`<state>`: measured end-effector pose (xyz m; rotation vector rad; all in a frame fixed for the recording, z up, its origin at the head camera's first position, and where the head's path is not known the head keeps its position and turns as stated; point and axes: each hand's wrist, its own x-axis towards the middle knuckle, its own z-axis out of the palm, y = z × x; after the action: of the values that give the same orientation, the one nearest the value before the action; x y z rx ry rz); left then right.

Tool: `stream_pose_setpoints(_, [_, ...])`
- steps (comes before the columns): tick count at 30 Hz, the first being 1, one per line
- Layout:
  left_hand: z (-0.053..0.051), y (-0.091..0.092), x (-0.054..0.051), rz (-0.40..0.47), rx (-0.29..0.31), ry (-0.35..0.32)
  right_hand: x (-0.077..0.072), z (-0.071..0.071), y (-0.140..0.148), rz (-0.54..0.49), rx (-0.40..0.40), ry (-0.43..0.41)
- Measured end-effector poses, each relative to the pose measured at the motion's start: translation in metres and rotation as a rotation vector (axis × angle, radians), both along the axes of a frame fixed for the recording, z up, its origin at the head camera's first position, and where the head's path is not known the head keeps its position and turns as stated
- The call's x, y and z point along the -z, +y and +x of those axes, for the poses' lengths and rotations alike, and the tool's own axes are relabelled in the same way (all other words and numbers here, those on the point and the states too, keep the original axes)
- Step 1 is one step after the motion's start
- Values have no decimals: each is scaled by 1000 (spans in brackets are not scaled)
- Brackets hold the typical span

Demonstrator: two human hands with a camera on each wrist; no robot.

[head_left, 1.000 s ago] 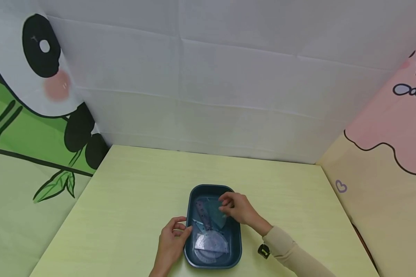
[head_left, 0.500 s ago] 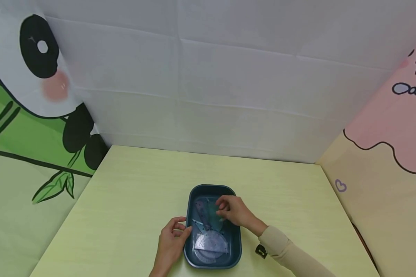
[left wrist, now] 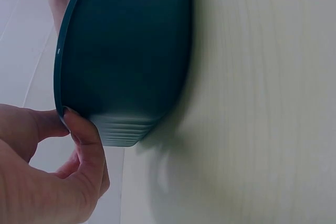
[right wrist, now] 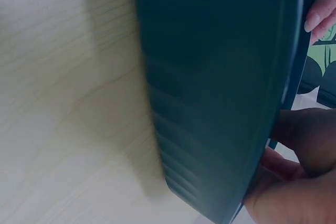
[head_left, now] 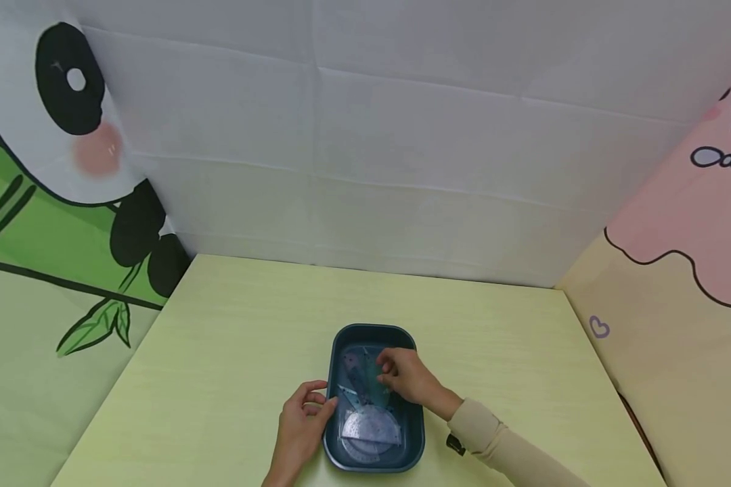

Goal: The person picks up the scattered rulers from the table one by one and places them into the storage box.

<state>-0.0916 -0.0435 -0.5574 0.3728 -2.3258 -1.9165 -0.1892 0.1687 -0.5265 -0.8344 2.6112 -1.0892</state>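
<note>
A dark blue rectangular tray stands on the table. My left hand holds its left rim; the left wrist view shows thumb and finger pinching the tray's edge. Over the tray's upper right part, my right hand pinches a translucent green set square, tilted inside the tray. Beside it lies a purplish ruler, with a pale blue clear piece to its lower left. A clear protractor lies at the near end. In the right wrist view, the tray wall hides the right fingertips.
The pale yellow table extends around the tray. A white sheet rises at the back, and printed cartoon panels flank both sides. A small black device hangs by the right cuff.
My right hand has moved slightly left and down over the tray, and the green set square has turned with it, showing narrower. The left hand and the tray have stayed put.
</note>
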Motion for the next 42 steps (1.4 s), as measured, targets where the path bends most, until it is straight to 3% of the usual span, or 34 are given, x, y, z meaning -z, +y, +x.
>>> stream_pose_setpoints(23, [0,0,-2,-3,-1,-5,4,7,-11,158,12,218])
stream_pose_setpoints(36, [-2,2,0,-53,-14,-10,6,4,-6,177,-15,239])
stream_pose_setpoints(42, [-3,2,-2,-91,-15,19,7,3,-2,146,-34,257])
